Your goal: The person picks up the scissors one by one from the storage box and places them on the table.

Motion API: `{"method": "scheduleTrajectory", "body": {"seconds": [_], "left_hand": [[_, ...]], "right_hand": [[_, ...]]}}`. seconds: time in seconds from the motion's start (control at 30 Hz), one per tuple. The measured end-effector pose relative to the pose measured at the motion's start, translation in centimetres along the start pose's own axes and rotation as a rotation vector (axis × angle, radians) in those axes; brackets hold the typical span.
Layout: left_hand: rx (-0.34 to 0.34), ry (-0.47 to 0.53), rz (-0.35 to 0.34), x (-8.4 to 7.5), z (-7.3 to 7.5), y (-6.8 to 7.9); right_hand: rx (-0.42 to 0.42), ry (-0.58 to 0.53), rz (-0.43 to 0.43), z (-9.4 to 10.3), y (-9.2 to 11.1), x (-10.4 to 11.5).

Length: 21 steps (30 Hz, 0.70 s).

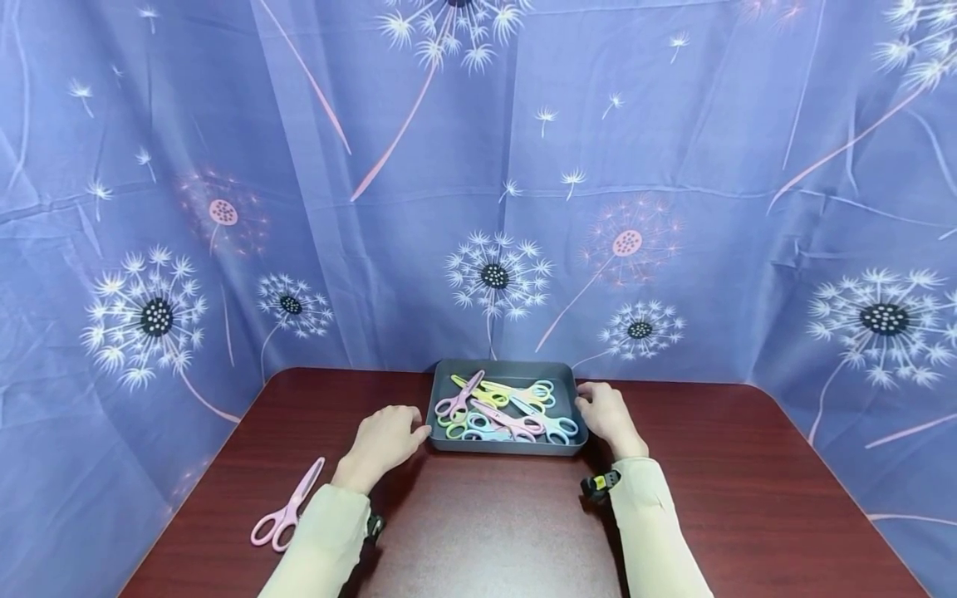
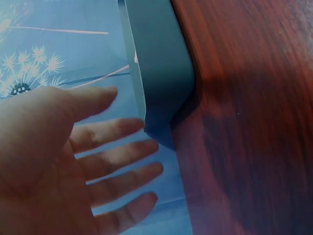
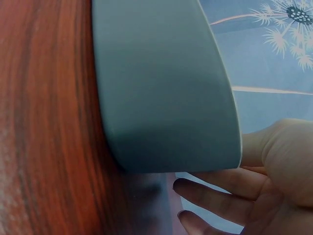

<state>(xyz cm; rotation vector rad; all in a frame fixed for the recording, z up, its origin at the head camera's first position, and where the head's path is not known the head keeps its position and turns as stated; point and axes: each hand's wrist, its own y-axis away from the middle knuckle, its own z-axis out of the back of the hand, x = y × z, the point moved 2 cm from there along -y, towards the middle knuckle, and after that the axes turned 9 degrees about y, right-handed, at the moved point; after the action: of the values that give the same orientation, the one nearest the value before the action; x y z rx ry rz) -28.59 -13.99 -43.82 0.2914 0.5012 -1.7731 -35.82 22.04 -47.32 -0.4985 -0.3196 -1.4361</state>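
A shallow dark grey tray (image 1: 508, 447) stands near the table's back edge, holding several pastel scissors in pink, purple, yellow, green and blue. Beside its left front corner is my left hand (image 1: 385, 440), thumb toward the rim. In the left wrist view this hand's fingers are spread and nearly straight, with nothing in them. My right hand (image 1: 607, 415) is at the tray's right end, fingertips right at the rim. The right wrist view shows its fingers extended past the tray's end wall (image 3: 171, 122), the thumb tip hidden behind the rim.
One pair of pink scissors (image 1: 287, 511) lies on the dark red-brown table (image 1: 748, 498) to the left, handles partly behind my left sleeve (image 1: 321, 531). A blue dandelion-print cloth (image 1: 419, 274) hangs behind and along both sides of the table.
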Motion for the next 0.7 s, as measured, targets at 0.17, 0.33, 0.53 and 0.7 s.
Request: {"method": "scheduleTrajectory", "body": {"seconds": [0.17,0.33,0.53,0.7], "left_hand": [[0.015,0.016,-0.008,0.1,-0.4,-0.7],[0.02,0.054,-0.032,-0.2,-0.7,-1.3],[0.03,0.063,-0.082,-0.7,-1.1,-2.1],[0.047,0.064,-0.106,-0.9,-1.7,-2.9]], "right_hand": [[-0.004,0.001,0.006,-0.1,0.0,-0.1],[-0.015,0.004,0.013,-0.1,-0.1,-0.1],[-0.014,0.008,0.011,-0.1,-0.1,0.1],[-0.014,0.007,0.011,-0.1,0.0,0.2]]}}
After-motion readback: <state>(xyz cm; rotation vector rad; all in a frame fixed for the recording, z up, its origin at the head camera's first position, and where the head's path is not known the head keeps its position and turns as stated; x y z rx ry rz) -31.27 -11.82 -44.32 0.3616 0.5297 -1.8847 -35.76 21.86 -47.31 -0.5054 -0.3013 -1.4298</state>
